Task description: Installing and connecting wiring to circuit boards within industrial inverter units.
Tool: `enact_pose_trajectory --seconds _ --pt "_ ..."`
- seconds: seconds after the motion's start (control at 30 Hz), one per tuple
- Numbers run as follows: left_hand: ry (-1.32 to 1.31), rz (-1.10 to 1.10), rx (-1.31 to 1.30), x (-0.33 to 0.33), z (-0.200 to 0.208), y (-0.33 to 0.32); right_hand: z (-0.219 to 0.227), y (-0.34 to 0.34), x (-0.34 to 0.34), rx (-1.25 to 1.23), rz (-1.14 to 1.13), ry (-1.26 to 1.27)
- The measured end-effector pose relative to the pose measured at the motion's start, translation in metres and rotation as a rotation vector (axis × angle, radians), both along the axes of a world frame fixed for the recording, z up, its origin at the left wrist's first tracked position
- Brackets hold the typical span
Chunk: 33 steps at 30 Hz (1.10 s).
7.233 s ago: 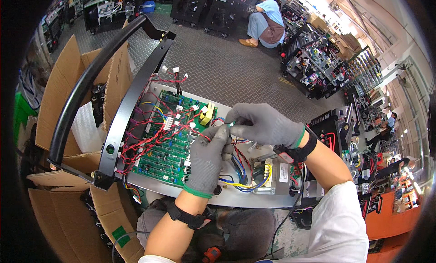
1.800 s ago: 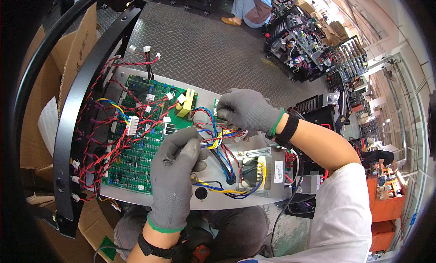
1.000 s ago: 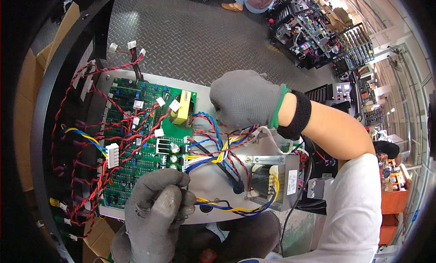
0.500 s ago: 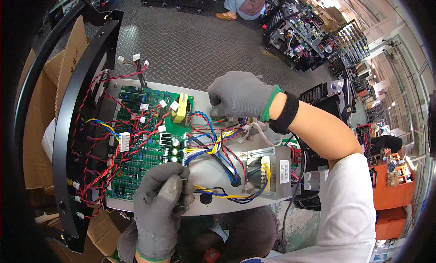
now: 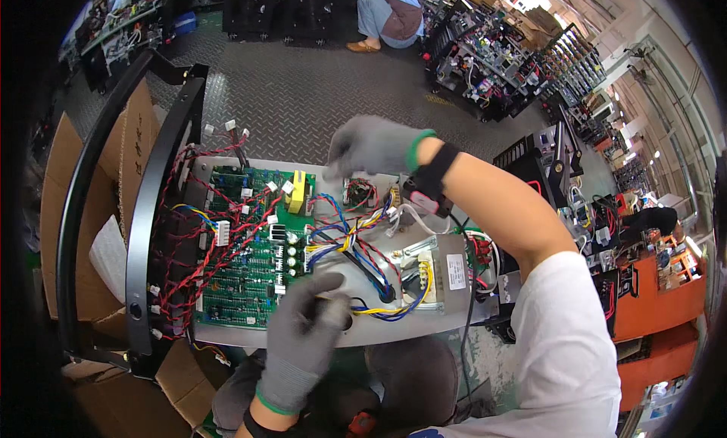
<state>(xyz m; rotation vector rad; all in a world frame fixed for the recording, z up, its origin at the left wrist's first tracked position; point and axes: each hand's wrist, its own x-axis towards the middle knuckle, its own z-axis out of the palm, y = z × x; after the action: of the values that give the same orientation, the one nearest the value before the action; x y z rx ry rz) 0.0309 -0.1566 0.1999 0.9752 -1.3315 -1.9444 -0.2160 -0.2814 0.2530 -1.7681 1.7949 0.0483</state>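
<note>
A grey metal panel (image 5: pixel 424 330) lies before me with a green circuit board (image 5: pixel 235 293) on its left part. My left hand (image 5: pixel 303 343), in a grey glove, is over the near edge, beside the board's lower right corner and the blue and yellow wires (image 5: pixel 382 313). Its fingers are curled in; what they hold, if anything, is hidden. My right hand (image 5: pixel 372 146), gloved too, hovers over the far edge, slightly blurred, its fingers bent. Below it sits a small circuit board (image 5: pixel 360 193). A white-plugged wire bundle (image 5: pixel 348 241) crosses the middle.
Red twisted wires with white connectors (image 5: pixel 222 233) spread over the board's left side. A black metal frame (image 5: pixel 141 241) stands at the left, in front of an open cardboard box (image 5: pixel 64 203). A boxed transformer (image 5: pixel 447 275) is fixed at the right. A person (image 5: pixel 390 18) crouches far off.
The view has shifted. My left hand has moved right, off the board's near corner toward the wires. My right hand has moved away and left, uncovering the small board.
</note>
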Motion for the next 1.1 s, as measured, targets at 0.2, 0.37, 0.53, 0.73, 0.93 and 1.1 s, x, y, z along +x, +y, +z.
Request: enact_pose_trajectory --seconds 0.2,0.37,0.53,0.73,0.93,1.1 --pt "-0.296 -0.185 -0.741 -0.006 -0.012 0.014 0.009 0.015 -0.038 -0.074 -0.139 0.227" --pt "-0.385 -0.221 -0.827 -0.010 -0.014 0.012 0.017 0.038 -0.054 0.082 0.057 0.132" --pt "-0.446 -0.273 -0.757 -0.017 -0.007 0.008 0.021 0.060 -0.041 0.276 0.166 0.258" --pt "-0.462 -0.287 -0.672 -0.021 -0.001 0.004 0.007 0.090 -0.020 0.019 0.258 0.659" --pt "-0.302 -0.097 -0.611 -0.025 -0.009 0.006 0.049 0.091 -0.046 -0.309 0.129 -0.539" --pt "0.004 -0.015 -0.084 -0.030 -0.006 0.001 0.061 0.110 -0.017 -0.169 -0.027 -0.541"
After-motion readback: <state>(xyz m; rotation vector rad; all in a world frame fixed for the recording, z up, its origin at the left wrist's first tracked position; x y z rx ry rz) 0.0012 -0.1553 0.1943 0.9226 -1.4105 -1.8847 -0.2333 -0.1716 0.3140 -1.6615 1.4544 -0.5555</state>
